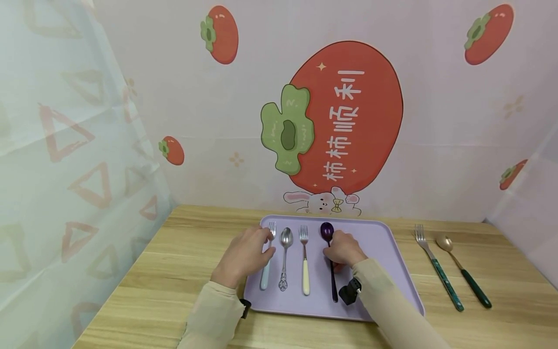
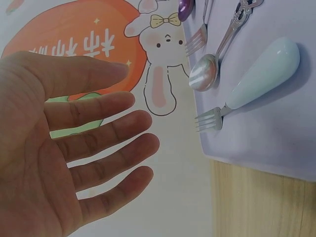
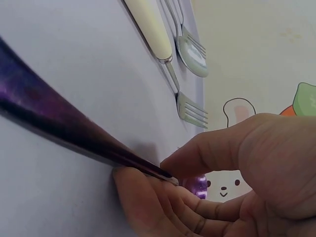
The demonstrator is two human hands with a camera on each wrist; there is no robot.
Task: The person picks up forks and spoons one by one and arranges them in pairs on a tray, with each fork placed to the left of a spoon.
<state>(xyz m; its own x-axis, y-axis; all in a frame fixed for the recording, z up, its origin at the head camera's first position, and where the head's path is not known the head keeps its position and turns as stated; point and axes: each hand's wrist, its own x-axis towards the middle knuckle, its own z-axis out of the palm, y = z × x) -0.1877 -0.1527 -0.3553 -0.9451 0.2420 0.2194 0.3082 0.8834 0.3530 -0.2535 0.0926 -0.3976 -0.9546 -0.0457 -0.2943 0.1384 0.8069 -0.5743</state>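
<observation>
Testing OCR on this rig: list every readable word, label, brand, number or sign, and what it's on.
"柿柿顺利": white, on the big red fruit on the backdrop, sideways in head view; partly hidden by the left hand in the left-wrist view.
Pale marks on its green leaf: too small to read.
Pale mark on black wrist device: too small to read.
Cutlery, tray: no text visible.

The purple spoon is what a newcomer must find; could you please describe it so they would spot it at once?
On the wooden table, find the lilac tray. The purple spoon is the rightmost piece of cutlery on it, pinched by the person's right hand. Its dark purple colour sets it apart from the cream-handled fork beside it and the silver spoon.
</observation>
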